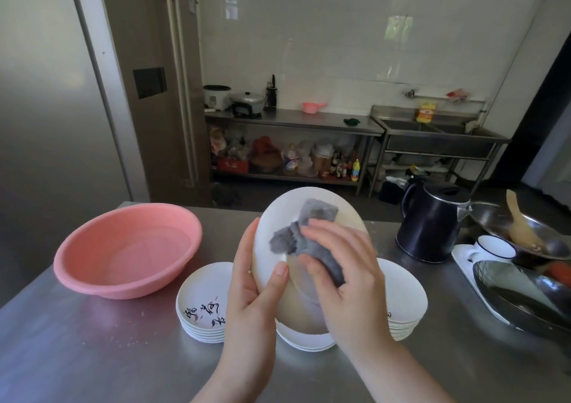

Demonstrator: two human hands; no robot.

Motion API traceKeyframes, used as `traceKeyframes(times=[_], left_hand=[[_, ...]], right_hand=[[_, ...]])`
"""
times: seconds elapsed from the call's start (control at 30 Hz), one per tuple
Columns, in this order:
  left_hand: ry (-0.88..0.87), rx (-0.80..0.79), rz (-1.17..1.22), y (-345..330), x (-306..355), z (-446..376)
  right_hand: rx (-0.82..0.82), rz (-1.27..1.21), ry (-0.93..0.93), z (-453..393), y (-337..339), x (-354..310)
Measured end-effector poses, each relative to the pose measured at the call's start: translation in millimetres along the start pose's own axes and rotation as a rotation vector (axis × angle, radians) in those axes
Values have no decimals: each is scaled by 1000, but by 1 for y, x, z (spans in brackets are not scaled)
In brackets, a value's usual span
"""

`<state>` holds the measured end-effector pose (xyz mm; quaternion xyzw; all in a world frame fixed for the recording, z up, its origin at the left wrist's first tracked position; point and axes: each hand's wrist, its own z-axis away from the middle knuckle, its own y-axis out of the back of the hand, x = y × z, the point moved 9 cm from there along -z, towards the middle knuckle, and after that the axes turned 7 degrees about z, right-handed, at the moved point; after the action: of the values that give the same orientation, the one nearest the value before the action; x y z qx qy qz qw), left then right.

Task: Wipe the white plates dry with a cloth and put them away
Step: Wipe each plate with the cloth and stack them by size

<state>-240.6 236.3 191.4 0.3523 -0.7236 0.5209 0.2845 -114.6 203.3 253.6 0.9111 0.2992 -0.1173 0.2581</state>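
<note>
Plate of white ceramic, round and shallow (312, 217), is held tilted above the steel counter (92, 341), its face turned toward the person. The left hand (253, 282) grips its left rim, thumb curled over the front. The right hand (343, 266) has its fingers curled round a crumpled grey cloth (296, 235) and presses it against the plate's middle. The cloth lies up and left of the right palm, so the next stroke probably runs toward the upper rim, and the right hand does the work while the left steadies. Below, stacks of white plates (204, 303) sit on the counter, partly hidden by both hands; a pink plastic basin (129, 248) stands to the left. Where dried plates go cannot be told.
</note>
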Motion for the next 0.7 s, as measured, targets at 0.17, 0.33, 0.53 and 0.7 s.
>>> traceKeyframes(times=[0.17, 0.33, 0.53, 0.7], left_hand=[[33, 56, 76, 15, 10, -6], [31, 84, 93, 26, 18, -10], [49, 16, 34, 25, 12, -8], [64, -16, -14, 26, 5, -7]], right_hand=[[-151, 43, 159, 16, -8, -8], [-161, 134, 218, 21, 1, 6], [-34, 176, 108, 6, 14, 26], [-37, 103, -14, 3, 13, 35]])
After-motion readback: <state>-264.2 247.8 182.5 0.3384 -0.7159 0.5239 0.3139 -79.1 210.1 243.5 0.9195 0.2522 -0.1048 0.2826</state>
